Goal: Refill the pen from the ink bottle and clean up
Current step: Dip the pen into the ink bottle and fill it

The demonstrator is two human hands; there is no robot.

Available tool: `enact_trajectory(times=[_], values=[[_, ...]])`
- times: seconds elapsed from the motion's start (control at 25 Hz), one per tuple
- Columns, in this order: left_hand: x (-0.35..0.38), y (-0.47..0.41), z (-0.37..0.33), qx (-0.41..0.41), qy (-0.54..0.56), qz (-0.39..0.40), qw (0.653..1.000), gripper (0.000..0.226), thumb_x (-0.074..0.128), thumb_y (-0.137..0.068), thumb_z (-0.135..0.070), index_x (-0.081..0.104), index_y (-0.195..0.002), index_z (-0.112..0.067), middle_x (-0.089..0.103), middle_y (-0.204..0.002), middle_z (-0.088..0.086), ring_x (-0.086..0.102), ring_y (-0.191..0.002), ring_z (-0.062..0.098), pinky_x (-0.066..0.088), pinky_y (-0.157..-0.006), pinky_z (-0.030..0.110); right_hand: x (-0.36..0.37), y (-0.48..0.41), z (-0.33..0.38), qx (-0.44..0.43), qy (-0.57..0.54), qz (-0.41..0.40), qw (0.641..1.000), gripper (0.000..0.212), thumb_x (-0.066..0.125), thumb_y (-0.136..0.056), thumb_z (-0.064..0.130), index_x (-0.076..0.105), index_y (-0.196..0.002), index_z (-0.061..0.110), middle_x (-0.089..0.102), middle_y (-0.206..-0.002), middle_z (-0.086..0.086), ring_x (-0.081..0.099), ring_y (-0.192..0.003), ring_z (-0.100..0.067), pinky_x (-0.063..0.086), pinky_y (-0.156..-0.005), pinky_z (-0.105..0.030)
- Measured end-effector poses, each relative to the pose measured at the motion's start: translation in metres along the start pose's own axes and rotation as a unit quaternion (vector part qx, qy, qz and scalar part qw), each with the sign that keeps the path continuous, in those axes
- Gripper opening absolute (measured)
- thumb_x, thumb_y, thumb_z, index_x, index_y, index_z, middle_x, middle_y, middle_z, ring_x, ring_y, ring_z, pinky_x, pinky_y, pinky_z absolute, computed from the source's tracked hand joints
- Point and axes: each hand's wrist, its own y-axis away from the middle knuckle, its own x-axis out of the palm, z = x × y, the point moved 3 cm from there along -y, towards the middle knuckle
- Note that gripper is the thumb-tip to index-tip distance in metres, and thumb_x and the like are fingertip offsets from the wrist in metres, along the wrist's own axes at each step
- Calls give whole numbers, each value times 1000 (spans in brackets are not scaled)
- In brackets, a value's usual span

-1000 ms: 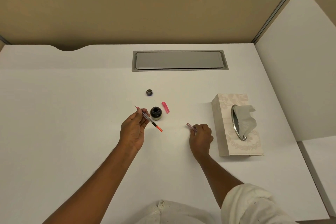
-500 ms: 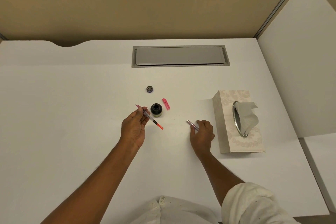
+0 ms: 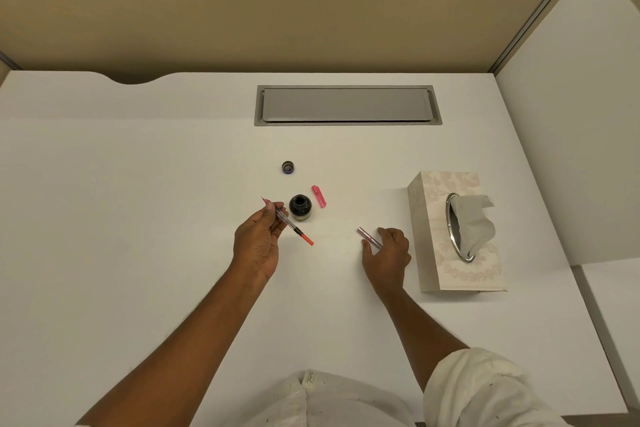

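Note:
My left hand [image 3: 258, 241] pinches the pen's inner section [image 3: 289, 221], a clear tube with its pink nib pointing far-left and its orange end pointing near-right. Just right of that hand stands the open black ink bottle [image 3: 300, 207]. Its round lid [image 3: 287, 167] lies farther back on the white desk [image 3: 138, 218]. A pink pen cap [image 3: 319, 196] lies right of the bottle. My right hand [image 3: 388, 253] rests low on the desk with thumb and fingers loosely around the near end of the pinkish metallic pen barrel [image 3: 367, 236].
A patterned tissue box [image 3: 427, 218] with a tissue [image 3: 472, 218] sticking out stands right of my right hand. A grey cable hatch [image 3: 348, 105] sits in the desk at the back. A white partition [image 3: 571, 114] bounds the right side.
My right hand has loosened from a fist, its fingers spreading around the pen barrel low on the desk. The left hand keeps the pen section almost still beside the bottle.

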Motion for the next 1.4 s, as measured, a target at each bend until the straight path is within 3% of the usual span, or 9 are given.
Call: enact_trajectory(times=[0.48,0.6,0.68,0.76,0.88,1.04,1.16,1.28,1.4], values=[[3,0,2,-8,9,-1,1000,20,54,-91,-16,65,-79,-4,68,-74,3,62,-79,15,52,-85,30,-15,5,10,-11,-41,-7,999,52,78,-72,15,58,-118,2,53,-116,-16,48,-113,-32,44,-92,-47],[5,0,1,-11,18,2,1000,20,54,-91,-17,66,-79,-5,71,-71,0,63,-79,14,51,-87,30,-37,17,39,-67,-125,-69,987,38,72,-81,17,59,-115,7,55,-111,-9,50,-109,-24,44,-92,-38],[8,0,1,-15,26,0,1000,20,54,-91,-17,66,-79,-6,72,-68,-3,63,-79,14,50,-88,30,-50,27,62,-21,-240,-30,970,23,63,-89,25,60,-110,19,61,-103,1,57,-103,-18,49,-87,-32],[11,2,3,-23,36,0,999,20,54,-91,-18,66,-79,-8,73,-67,-4,63,-79,13,50,-86,28,-56,36,88,85,-349,81,930,16,56,-91,39,59,-101,28,67,-95,5,66,-91,-13,54,-77,-29],[18,6,8,-35,35,9,999,20,53,-91,-20,67,-81,-10,74,-70,-6,65,-79,12,51,-79,24,-57,45,119,225,-451,220,835,29,63,-85,45,62,-98,18,74,-91,-4,72,-79,-14,55,-66,-26],[21,10,19,-49,17,45,998,21,54,-91,-24,70,-91,-10,71,-95,7,63,-93,18,49,-89,29,-55,44,140,315,-543,253,737,26,71,-83,26,62,-95,3,73,-85,-12,69,-73,-17,54,-63,-24],[17,11,26,-57,12,60,996,25,53,-91,-24,68,-103,-7,68,-106,13,62,-97,22,48,-95,34,-53,37,143,349,-578,235,700,17,71,-82,9,62,-94,2,72,-78,-11,68,-68,-15,53,-60,-20],[11,10,28,-64,-19,76,995,27,54,-91,-22,64,-111,-6,66,-113,12,62,-103,24,50,-91,35,-53,25,143,340,-549,212,733,14,70,-81,1,65,-94,-1,70,-79,-13,67,-69,-16,55,-62,-23],[-5,10,21,-23,-149,16,989,9,62,-86,-18,70,-91,-15,70,-102,8,66,-89,19,54,-78,30,-60,2,141,243,-458,158,841,8,72,-79,3,68,-86,3,70,-75,-10,67,-69,-19,56,-64,-26]])
